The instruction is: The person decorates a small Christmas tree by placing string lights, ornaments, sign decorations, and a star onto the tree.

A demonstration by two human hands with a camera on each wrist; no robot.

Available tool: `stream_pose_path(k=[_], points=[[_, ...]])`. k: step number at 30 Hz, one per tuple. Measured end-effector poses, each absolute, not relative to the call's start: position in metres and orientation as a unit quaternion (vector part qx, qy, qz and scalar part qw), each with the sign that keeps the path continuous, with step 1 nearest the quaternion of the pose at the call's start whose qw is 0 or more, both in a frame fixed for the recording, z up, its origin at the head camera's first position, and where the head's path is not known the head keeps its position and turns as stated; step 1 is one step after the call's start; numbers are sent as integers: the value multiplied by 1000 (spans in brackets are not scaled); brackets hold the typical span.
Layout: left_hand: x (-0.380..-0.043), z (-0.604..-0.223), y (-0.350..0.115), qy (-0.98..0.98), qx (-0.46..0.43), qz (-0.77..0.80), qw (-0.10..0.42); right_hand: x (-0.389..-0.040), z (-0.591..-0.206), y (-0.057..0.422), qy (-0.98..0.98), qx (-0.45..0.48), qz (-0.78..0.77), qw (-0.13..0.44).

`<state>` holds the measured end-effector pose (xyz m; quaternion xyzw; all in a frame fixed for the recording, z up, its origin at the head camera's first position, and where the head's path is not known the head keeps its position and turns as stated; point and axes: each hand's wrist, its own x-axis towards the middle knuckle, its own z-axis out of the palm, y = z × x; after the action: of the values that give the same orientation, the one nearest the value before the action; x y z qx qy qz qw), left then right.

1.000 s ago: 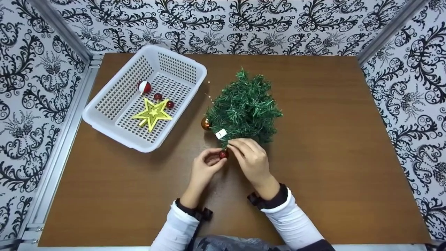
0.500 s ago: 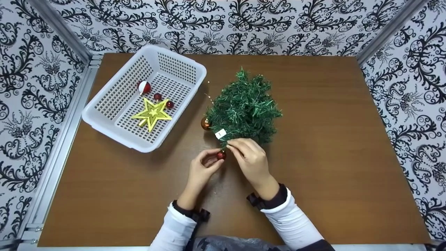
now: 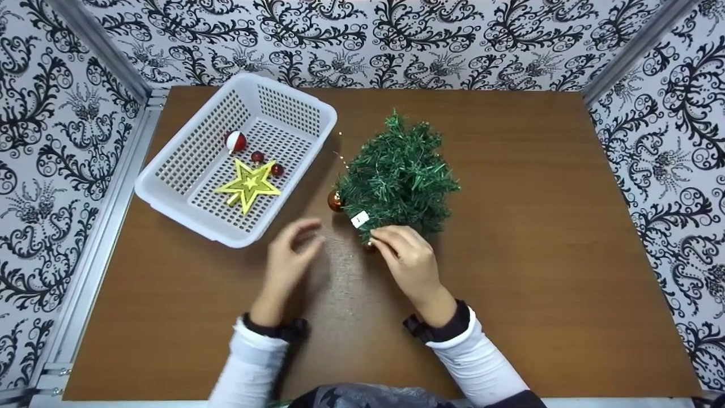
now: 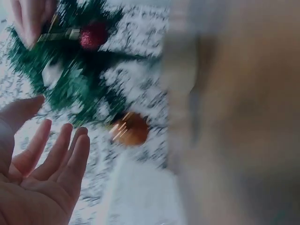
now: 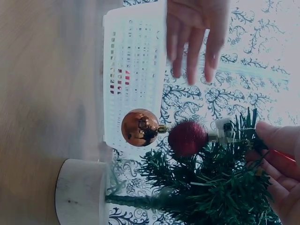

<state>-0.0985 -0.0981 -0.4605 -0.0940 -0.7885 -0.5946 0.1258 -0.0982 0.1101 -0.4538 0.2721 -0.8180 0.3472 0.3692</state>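
A small green Christmas tree [image 3: 399,175] stands mid-table, its round white base [image 5: 80,192] visible in the right wrist view. My right hand [image 3: 409,258] pinches a branch tip at its near side, where the thread of a glittery red ball ornament [image 5: 188,138] meets the needles. The red ball [image 4: 93,35] hangs from that branch, clear of my fingers. An orange-gold ball ornament [image 5: 140,127] hangs on the tree's left side. My left hand [image 3: 287,262] is between the basket and the tree, fingers spread and slightly bent, holding nothing. A white tag [image 3: 359,219] shows among the needles.
At the back left stands a white plastic basket [image 3: 195,224]. Inside lie a yellow star [image 3: 249,184], a red-and-white ball [image 3: 235,141] and two small red balls [image 3: 277,169]. Patterned walls [image 3: 368,45] border the brown table [image 3: 538,255].
My left hand has let go of the red ball and moved left, away from the tree. The ball now hangs close under my right fingers, which have stayed in place.
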Motion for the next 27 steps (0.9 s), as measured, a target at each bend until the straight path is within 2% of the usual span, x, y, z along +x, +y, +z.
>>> stream_pose_path(k=[5,7,9,12,18,27], points=[[-124,-440,-127,-828,-113,-509,208,-98,-455,110,-820,273,344,367],[-133,-428,-136,-844,-120,-470,227,-98,-455,111,-820,272,351,360],[-143,-416,-143,-857,-120,-448,226,-98,-455,112,-821,271,359,352],[-162,-404,-154,-884,-105,-416,187,-98,-455,112,-820,272,367,345],[-202,-398,-173,-926,-45,-370,56,-98,-455,113,-820,273,363,347],[-263,-406,-179,-957,-32,-287,-33,-99,-455,113,-823,272,364,342]])
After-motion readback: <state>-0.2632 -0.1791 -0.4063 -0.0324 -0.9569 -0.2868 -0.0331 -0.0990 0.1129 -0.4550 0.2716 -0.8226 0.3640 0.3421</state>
